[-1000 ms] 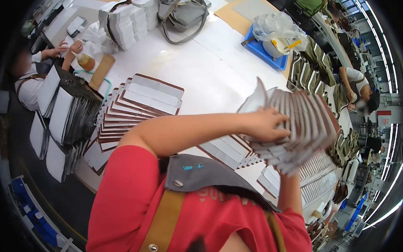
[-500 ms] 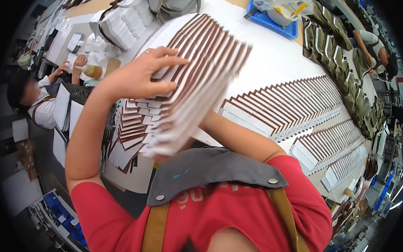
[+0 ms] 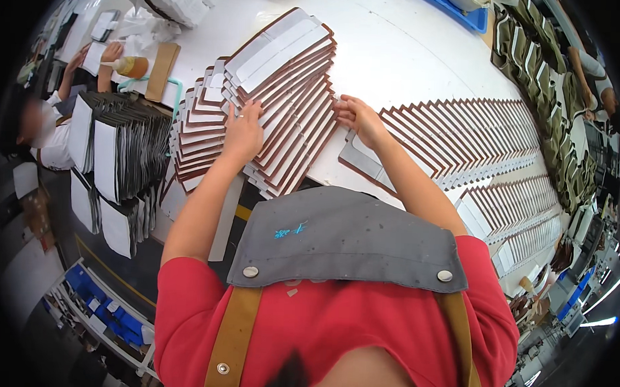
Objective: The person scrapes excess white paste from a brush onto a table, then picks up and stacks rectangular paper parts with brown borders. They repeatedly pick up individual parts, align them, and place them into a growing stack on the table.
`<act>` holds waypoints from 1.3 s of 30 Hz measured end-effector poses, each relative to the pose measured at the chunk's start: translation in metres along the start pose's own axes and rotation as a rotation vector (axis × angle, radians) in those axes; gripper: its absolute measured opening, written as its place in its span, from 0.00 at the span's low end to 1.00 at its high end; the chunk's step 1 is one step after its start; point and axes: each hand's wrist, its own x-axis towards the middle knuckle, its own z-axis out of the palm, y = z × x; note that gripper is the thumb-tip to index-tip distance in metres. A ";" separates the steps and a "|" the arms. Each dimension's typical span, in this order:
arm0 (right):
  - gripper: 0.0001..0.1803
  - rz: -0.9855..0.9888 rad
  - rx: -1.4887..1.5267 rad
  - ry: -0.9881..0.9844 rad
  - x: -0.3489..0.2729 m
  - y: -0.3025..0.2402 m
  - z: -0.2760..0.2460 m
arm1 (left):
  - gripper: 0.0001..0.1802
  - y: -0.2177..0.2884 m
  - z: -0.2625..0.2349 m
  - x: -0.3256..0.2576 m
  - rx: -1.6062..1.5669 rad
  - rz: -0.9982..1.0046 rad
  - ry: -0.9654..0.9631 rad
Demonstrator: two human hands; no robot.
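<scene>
A: What can be said of the grip?

B: No closed grip is seen. The left hand (image 3: 242, 131) is laid flat, fingers spread, on a fanned stack of cards (image 3: 281, 90), brown-edged with white faces; the right hand (image 3: 357, 117) is set at the stack's right edge, fingertips bent against it. The stack is pressed and steadied rather than clasped.

A: And where is the stack kept?

B: It is spread on the white bench (image 3: 403, 53), just ahead of the grey apron (image 3: 349, 239). A second, lower stack (image 3: 197, 131) lies touching it on the left.

A: How much is judged to be done?

B: A good share, it seems. Long rows of cards (image 3: 476, 134) are already laid out overlapping on the right, with more rows (image 3: 521, 214) nearer the bench edge. The fanned stack under the hands is not yet spread into such a row, so that much is judged left.

A: Is anyone else seen?

B: A co-worker's hands (image 3: 100, 53) are seen at the far left, beside an orange bottle (image 3: 131, 66).
</scene>
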 end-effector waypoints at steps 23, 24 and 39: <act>0.06 -0.664 0.181 0.360 -0.173 -0.144 -0.137 | 0.38 0.026 0.047 -0.008 0.160 -0.031 0.019; 0.07 -0.686 0.208 0.423 -0.203 -0.142 -0.153 | 0.38 0.027 0.046 -0.008 0.158 -0.028 0.016; 0.17 0.642 -0.712 0.422 -0.433 0.226 -0.151 | 0.31 0.023 0.040 -0.008 -0.031 0.023 0.023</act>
